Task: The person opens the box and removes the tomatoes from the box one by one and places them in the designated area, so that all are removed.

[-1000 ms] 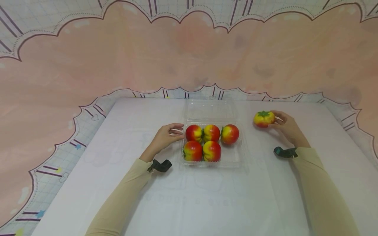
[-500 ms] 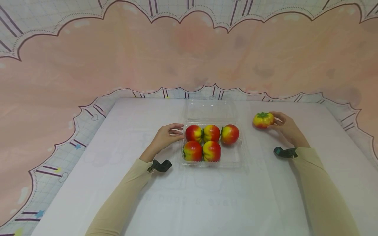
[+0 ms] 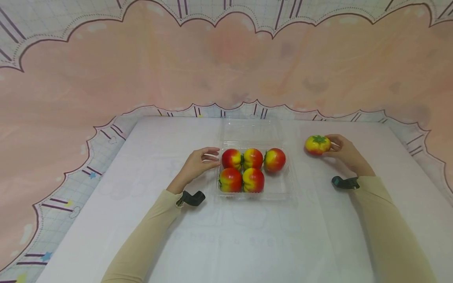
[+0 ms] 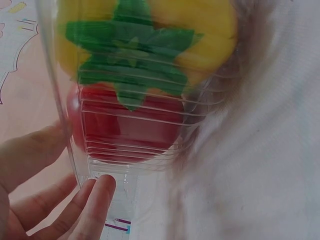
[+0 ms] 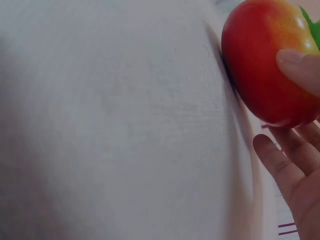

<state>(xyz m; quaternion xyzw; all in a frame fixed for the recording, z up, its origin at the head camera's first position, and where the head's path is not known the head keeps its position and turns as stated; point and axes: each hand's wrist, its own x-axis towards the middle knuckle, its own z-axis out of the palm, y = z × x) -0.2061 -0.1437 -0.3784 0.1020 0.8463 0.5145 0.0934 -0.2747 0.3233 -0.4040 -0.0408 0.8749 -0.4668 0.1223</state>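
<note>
A red-and-yellow tomato [image 3: 317, 145] with a green leafy top is at the back right of the table. My right hand [image 3: 348, 154] holds it from its right side; in the right wrist view the thumb lies on the tomato [image 5: 255, 60] and the fingers reach under it. A clear plastic box [image 3: 277, 188] stands mid-table, its lid [image 3: 253, 131] folded back. Three tomatoes [image 3: 253, 158] fill its back row and two [image 3: 253, 181] its front row. Beside the box's left wall, my left hand [image 3: 196, 164] has its fingers loosely extended at the rim [image 4: 60, 107].
White sheeting covers the table [image 3: 247, 243]. A patterned peach-coloured cloth [image 3: 177, 67] rises behind and at the sides. A dark device is strapped to each wrist: the left one [image 3: 194, 199] and the right one [image 3: 343, 182]. The box's front right spot holds no tomato.
The tomato in my right hand has turned slightly and shifted a little towards the front and right. The right forearm has edged right. My left hand and the box look unmoved.
</note>
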